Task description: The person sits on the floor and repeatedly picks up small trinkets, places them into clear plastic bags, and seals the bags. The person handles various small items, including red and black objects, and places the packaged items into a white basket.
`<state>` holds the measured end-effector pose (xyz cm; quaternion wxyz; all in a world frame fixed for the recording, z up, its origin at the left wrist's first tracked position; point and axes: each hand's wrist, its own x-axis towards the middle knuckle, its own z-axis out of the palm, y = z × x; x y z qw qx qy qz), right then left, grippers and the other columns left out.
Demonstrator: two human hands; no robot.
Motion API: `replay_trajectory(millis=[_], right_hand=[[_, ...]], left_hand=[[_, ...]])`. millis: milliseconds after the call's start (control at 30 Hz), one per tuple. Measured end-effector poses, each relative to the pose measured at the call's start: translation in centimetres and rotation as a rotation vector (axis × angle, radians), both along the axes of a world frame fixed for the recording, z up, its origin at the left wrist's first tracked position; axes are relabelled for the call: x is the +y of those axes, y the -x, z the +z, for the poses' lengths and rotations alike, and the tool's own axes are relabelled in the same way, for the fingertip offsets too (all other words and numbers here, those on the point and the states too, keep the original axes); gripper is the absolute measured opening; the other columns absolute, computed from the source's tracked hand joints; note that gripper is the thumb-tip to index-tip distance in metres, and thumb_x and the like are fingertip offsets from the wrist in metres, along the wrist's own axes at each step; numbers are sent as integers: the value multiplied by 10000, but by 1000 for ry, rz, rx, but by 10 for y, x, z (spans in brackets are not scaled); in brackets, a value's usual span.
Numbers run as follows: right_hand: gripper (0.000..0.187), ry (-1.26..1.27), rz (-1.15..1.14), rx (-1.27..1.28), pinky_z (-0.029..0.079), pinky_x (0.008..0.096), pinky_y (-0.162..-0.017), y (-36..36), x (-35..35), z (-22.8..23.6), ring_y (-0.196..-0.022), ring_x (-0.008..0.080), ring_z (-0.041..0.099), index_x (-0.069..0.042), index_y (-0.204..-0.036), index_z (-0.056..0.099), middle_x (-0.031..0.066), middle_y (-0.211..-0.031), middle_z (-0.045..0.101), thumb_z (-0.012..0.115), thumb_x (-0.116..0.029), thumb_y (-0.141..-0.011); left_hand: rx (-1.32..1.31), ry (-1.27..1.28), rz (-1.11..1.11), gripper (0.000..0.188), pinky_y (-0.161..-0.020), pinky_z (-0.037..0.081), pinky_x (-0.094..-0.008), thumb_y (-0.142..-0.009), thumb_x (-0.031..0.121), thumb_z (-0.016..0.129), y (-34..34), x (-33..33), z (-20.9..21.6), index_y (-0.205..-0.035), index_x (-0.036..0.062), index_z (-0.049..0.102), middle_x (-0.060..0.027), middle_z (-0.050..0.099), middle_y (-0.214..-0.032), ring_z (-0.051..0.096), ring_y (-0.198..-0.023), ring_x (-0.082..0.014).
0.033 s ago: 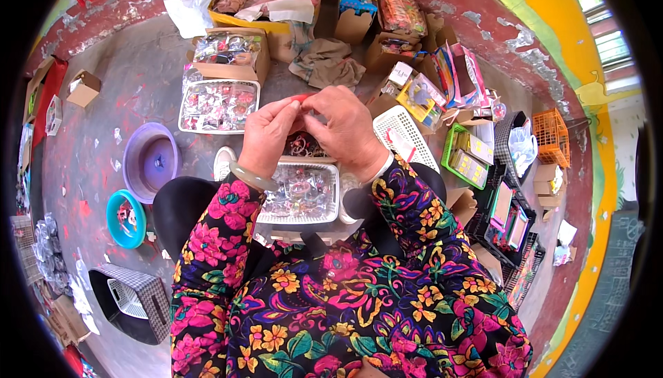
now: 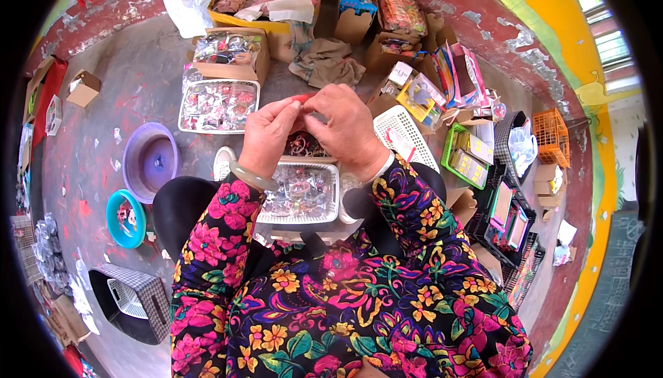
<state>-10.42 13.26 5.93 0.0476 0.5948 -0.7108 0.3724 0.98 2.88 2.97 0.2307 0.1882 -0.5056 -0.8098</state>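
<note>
Barely anything has moved since the earlier frame; at most, the right hand (image 2: 345,124) has shifted slightly. Beyond the white basket (image 2: 335,198) of packets, it meets the left hand (image 2: 269,133), fingertips of both pressed together around a small red item (image 2: 302,98). Its visible strip runs roughly crosswise, left to right; fingers hide which way it points.
</note>
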Motion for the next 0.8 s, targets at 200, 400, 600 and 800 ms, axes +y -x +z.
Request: replay_trajectory(millis=[200, 400, 600, 800], right_hand=[[73, -43, -12, -23, 467, 390, -600, -14, 0, -1, -728, 290, 579, -78, -768, 579, 81, -806, 575, 600, -137, -731], [131, -143, -15, -95, 472, 402, -597, -7, 1, -4, -731, 311, 592, -66, -775, 598, 115, -761, 606, 601, -195, -752], [198, -321, 30, -246, 475, 416, -616, -3, -1, -4, -712, 335, 598, -72, -796, 638, 148, -749, 620, 598, -262, -758], [195, -421, 85, -147, 472, 390, -608, 6, 1, -12, -718, 342, 595, -100, -861, 650, 150, -764, 617, 554, -257, -795]], left_hand=[[25, 79, 71, 227, -690, 469, -184, -904, 92, 517, 5, 4, -4, -1052, -56, 606, -48, 633, -914, 560, -781, -56], [-14, 156, 89, 234, -704, 464, -188, -901, 109, 529, 5, 7, -2, -1053, -49, 609, -42, 631, -912, 554, -795, -58], [40, 210, 53, 235, -730, 462, -196, -898, 115, 536, 7, 11, -10, -1052, -47, 610, -52, 631, -934, 555, -827, -68], [5, 435, 21, 243, -764, 458, -190, -911, 112, 512, 8, 10, -13, -1078, -44, 595, -68, 621, -1005, 550, -893, -74]])
